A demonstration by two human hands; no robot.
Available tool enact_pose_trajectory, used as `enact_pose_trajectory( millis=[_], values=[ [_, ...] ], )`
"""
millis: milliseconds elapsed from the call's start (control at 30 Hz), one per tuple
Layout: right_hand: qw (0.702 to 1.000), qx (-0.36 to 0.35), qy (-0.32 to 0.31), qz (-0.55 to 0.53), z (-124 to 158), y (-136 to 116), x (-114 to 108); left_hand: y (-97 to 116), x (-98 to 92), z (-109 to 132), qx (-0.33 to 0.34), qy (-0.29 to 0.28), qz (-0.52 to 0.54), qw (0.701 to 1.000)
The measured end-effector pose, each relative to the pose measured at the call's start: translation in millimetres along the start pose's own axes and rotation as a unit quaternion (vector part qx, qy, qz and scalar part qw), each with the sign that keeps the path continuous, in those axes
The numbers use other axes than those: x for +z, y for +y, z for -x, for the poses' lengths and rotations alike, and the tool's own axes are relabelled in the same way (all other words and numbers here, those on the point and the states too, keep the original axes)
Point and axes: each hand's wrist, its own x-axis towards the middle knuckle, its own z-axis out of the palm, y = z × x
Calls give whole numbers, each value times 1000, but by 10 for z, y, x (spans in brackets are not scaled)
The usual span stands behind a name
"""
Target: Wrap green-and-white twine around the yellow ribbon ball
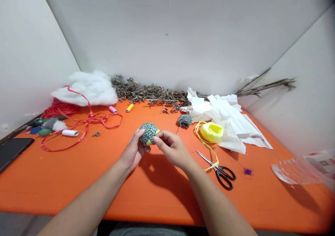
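Green-and-white twine makes up the wound ball (148,133) in the head view, held up over the middle of the orange table (78,183), nearer the front edge than the wall. The left hand (134,148) grips it from the left, thumb on its face and fingers curled beneath; the right hand (171,147) pinches its right side between thumb and fingers, where yellow strip shows at the ball's edge.

Beyond the right hand lies a second twine bundle (184,121), a loose strand trailing from it. Nearer the right edge sit a yellow ribbon roll (211,132), its tail crossing the black-handled scissors (216,168), and crumpled white paper (232,120). A purple tangle (248,171) (small and frayed) lies right of the scissors. Close to the right edge is what looks like a clear plastic container (300,169), though blur hides its details.

Dried stems (151,92) line the back edge. White stuffing (86,91) fills the back left corner, with red ribbon (90,119) looping forward from it. Pink (113,109) and yellow (129,108) spools lie near the stuffing, a white spool (70,133) among the loops, and a dark phone (15,152) along the left edge.
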Motion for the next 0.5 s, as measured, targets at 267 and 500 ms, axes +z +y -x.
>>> enact_pose_trajectory(
  millis=[267,500],
  values=[
    [1000,2,-1,16,8,13,-2,11,-1,23,-1,5,5,1000],
    [999,16,31,14,-9,4,-27,66,27,14,-15,30,34,999]
  ],
)
